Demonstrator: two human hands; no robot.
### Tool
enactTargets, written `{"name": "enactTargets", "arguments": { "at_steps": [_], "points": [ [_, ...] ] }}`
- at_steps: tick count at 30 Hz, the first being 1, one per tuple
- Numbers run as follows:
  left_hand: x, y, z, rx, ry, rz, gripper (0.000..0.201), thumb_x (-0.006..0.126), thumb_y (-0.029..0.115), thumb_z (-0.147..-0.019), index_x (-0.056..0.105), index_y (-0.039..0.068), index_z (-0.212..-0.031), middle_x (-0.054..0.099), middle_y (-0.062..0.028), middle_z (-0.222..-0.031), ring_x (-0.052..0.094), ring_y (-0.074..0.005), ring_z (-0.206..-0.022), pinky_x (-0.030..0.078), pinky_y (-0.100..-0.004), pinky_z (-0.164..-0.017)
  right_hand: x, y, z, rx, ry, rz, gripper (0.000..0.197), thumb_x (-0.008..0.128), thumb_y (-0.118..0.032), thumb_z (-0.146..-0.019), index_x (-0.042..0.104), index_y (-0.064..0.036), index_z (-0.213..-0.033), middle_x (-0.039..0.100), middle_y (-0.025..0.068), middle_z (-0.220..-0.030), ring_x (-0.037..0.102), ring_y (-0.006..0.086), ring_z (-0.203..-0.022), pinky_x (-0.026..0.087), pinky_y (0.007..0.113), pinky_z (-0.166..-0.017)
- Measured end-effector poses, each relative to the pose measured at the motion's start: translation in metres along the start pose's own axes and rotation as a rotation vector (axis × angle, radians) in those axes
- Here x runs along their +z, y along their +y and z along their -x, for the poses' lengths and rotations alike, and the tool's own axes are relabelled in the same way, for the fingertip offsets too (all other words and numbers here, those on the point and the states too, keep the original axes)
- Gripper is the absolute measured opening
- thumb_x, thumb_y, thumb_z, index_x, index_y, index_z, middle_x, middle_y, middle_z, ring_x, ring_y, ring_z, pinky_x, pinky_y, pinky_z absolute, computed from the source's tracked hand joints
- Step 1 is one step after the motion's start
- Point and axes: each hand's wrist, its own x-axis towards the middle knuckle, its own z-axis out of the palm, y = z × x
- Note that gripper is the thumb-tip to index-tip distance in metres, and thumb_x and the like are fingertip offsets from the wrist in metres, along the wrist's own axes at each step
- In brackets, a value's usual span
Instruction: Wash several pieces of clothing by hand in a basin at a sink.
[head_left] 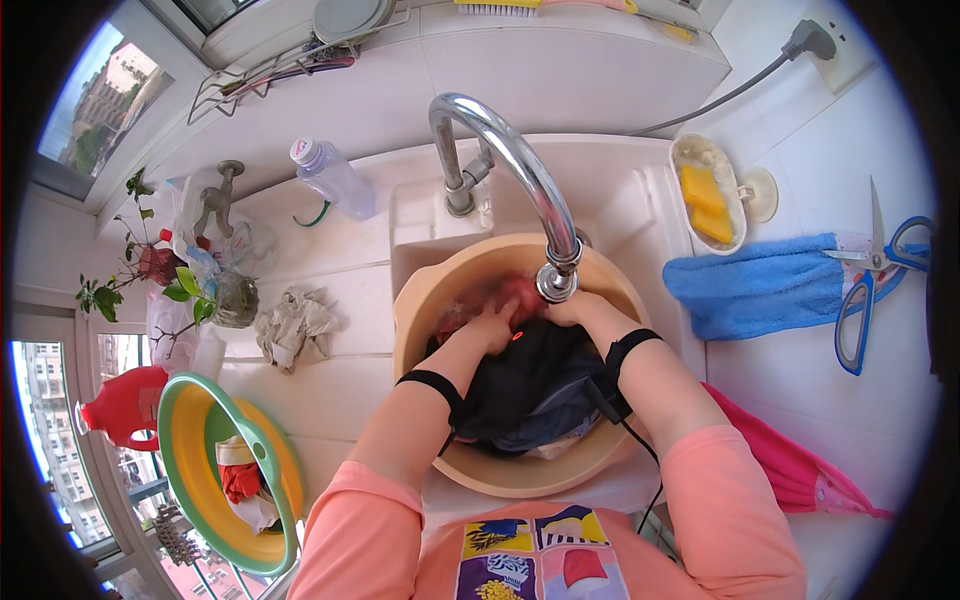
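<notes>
Inside a beige plastic basin (412,310) lie wet clothes in water. A red cloth (522,297) is bunched toward the basin's far side, between my hands. My left hand (490,328) is closed on its left part, fingers partly in the water. My right hand (567,309) is curled at its right side, some fingers hidden by the tap's end. Closer to me, a dark garment (520,385) fills much of the basin. The curved chrome tap (510,130) reaches over the basin, its nozzle just above my hands.
At left are a green-and-yellow basin (178,430) with clothes, a red jug (130,405), a crumpled rag (295,330), a clear bottle (338,182) and a plant (185,287). On the right are a soap dish (738,225), a blue towel (755,288), scissors (872,262) and pink cloth (795,460).
</notes>
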Motion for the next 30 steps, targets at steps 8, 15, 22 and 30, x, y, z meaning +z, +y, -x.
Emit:
{"name": "enactTargets", "arguments": {
  "at_steps": [8,15,22,30],
  "points": [
    [-0.046,-0.02,0.054,-0.008,0.278,0.189,0.042,0.054,-0.002,-0.077,0.052,0.01,-0.118,0.057,-0.0224,-0.117,0.055,-0.0403,-0.11,0.046,-0.0459,-0.092,-0.058,-0.07,0.115,-0.207,0.464,-0.291,0.029,0.06,-0.01,-0.084,0.059,-0.0037,-0.112,0.058,0.0245,-0.117,0.057,0.0397,-0.107,0.046,0.046,-0.093],
    [-0.077,0.021,0.124,0.11,0.851,0.115,0.036,0.049,-0.007,-0.075,0.057,0.007,-0.107,0.062,-0.0182,-0.105,0.056,-0.037,-0.106,0.046,-0.0438,-0.09,-0.101,-0.092,0.21,0.123,0.664,-0.161,0.027,0.058,-0.024,-0.088,0.061,-0.0007,-0.1,0.065,0.0227,-0.095,0.061,0.0392,-0.096,0.048,0.047,-0.083],
    [-0.03,0.003,0.12,0.268,0.656,0.027,0.047,0.064,0.019,-0.084,0.049,0.016,-0.128,0.046,-0.014,-0.131,0.047,-0.0416,-0.117,0.048,-0.0505,-0.092,-0.077,-0.128,0.202,0.113,0.753,0.111,0.024,0.053,-0.019,-0.091,0.056,-0.0064,-0.111,0.058,0.0209,-0.105,0.063,0.0382,-0.09,0.052,0.049,-0.073],
    [-0.011,0.025,0.097,-0.169,0.016,-0.112,0.134,0.086,0.052,-0.057,-0.013,0.041,-0.148,-0.029,-0.0097,-0.154,0.004,-0.0578,-0.137,0.03,-0.074,-0.098,-0.031,-0.098,0.113,0.087,0.223,-0.018,0.08,0.06,-0.04,-0.087,0.017,-0.0233,-0.152,0.014,0.0253,-0.154,0.021,0.0409,-0.141,0.019,0.062,-0.11]
  ]
}}
